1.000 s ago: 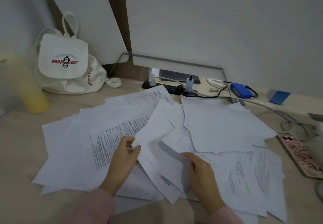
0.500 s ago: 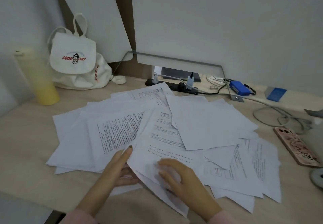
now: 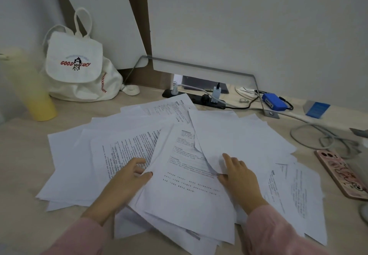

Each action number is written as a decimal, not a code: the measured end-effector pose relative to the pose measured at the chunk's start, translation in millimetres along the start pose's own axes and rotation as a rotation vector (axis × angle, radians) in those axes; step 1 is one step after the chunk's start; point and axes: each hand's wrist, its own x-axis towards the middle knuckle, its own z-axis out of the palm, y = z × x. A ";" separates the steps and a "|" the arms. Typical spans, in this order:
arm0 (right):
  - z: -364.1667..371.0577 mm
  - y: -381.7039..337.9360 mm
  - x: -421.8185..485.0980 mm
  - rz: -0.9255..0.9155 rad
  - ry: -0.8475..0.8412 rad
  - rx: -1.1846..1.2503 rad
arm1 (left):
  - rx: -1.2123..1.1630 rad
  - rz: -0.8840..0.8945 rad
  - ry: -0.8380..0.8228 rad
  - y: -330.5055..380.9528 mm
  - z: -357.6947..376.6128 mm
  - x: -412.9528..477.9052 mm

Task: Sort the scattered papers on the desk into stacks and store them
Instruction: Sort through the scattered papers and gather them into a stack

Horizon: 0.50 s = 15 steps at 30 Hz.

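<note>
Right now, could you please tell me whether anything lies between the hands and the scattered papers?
Nothing visible does. The left hand touches the edge of a printed sheet, and the right hand rests flat on the papers.

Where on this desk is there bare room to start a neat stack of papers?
Bare desk shows at the left, between the yellow bottle and the left edge of the papers, and along the front left corner. A narrow strip lies between the backpack and the papers. The right and back are crowded: phone, cables, power strip.
</note>
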 end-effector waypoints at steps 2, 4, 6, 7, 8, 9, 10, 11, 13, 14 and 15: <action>5.4 9.4 7.7 -0.039 0.062 -0.037 | 0.030 -0.012 -0.006 3.5 5.6 8.8; 3.9 15.8 10.4 -0.043 0.036 -0.018 | 0.039 0.011 0.008 8.7 13.0 15.7; 2.9 20.1 16.1 0.006 0.006 -0.043 | 0.027 0.067 0.060 13.9 21.1 20.0; 2.1 20.5 18.7 0.000 0.022 -0.077 | 0.002 0.086 0.080 16.7 25.2 21.0; -1.4 18.4 20.8 -0.015 0.003 -0.098 | -0.029 0.095 0.088 19.9 28.9 21.0; -1.2 17.5 23.0 -0.027 -0.006 -0.123 | -0.053 0.103 0.087 22.3 32.6 21.3; -1.1 17.7 24.7 -0.030 0.013 -0.110 | -0.062 0.126 0.091 24.5 35.0 21.3; -0.6 20.6 28.3 -0.041 0.062 -0.109 | -0.066 0.154 0.096 26.7 37.5 21.7; -12.2 19.6 29.6 0.012 0.051 0.002 | -0.110 0.172 0.083 32.9 40.8 20.1; -18.0 19.8 28.3 0.089 0.079 0.125 | -0.152 0.151 0.049 37.9 43.0 17.4; -20.3 19.8 27.1 0.154 0.112 0.261 | -0.204 0.124 0.000 43.9 46.0 13.7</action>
